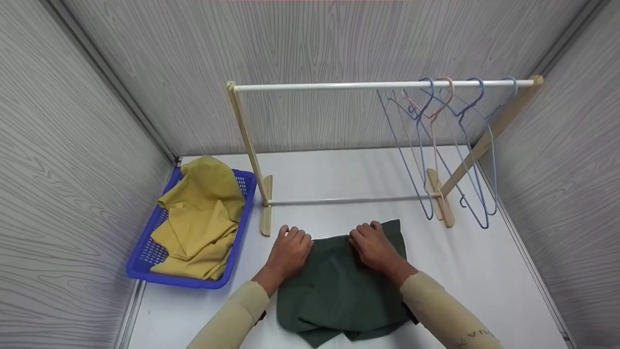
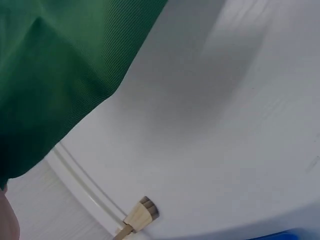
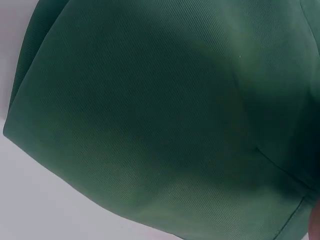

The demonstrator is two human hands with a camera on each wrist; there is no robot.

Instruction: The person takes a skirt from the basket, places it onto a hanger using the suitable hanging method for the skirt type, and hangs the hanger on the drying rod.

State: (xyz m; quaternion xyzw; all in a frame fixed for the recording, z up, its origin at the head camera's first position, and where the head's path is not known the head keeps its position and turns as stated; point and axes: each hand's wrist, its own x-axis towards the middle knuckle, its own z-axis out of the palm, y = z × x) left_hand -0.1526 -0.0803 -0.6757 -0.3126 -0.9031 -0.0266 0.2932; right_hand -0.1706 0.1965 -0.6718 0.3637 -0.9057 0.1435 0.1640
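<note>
A dark green cloth garment [image 1: 339, 286] lies on the white table in the head view, its lower edge folded unevenly. My left hand [image 1: 290, 252] grips its upper left corner with curled fingers. Along the same top edge, my right hand [image 1: 375, 247] pinches the fabric right of the middle, and a corner of cloth sticks out beyond it. In the left wrist view the green cloth [image 2: 60, 75] hangs at the upper left, with a bit of the hand [image 2: 7, 217] at the edge. Green fabric [image 3: 150, 110] fills most of the right wrist view.
A blue basket [image 1: 242, 232] holding yellow cloths [image 1: 198, 218] stands at the left. Behind the garment is a rack with a white rail [image 1: 329, 87] and wooden legs. Several blue and pink hangers [image 1: 477, 179] hang at its right end. Grey panel walls [image 1: 310, 43] surround the table [image 1: 474, 271].
</note>
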